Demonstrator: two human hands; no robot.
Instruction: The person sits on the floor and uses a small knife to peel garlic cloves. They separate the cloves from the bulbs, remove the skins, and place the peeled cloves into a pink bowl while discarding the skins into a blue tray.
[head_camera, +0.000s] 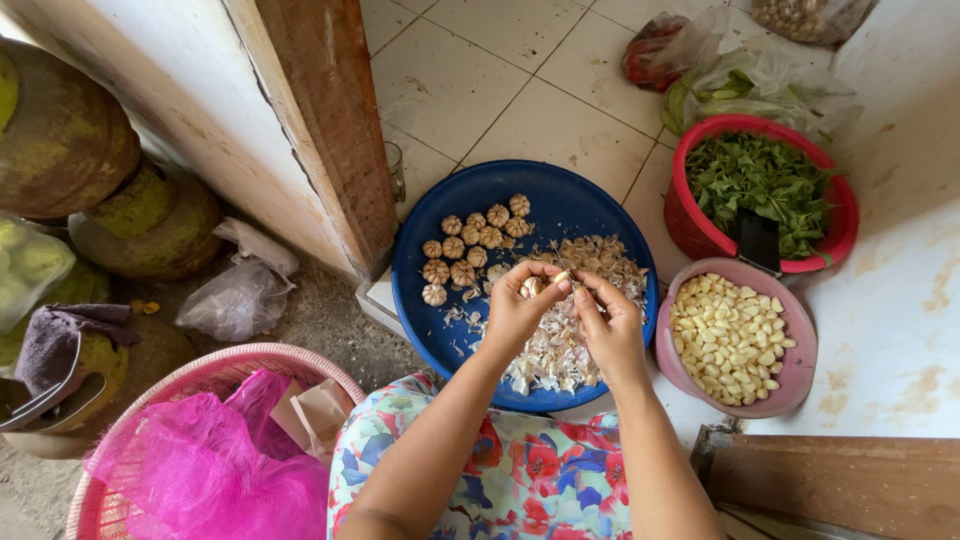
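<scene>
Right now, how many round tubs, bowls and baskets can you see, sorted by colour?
Blue: 1, the wide basin
Red: 1, the tub of green leaves
Pink: 2, the bowl of peeled cloves and the woven basket
Total: 4

This is a home kitchen corner where food is prepared on the floor. On the tiled floor (520, 70) stand a blue basin (590, 205) with garlic bulbs, a pink bowl (795, 375) of peeled cloves, and a red bowl (690, 225) of green leaves. Left are gas cylinders (60, 140).
</scene>
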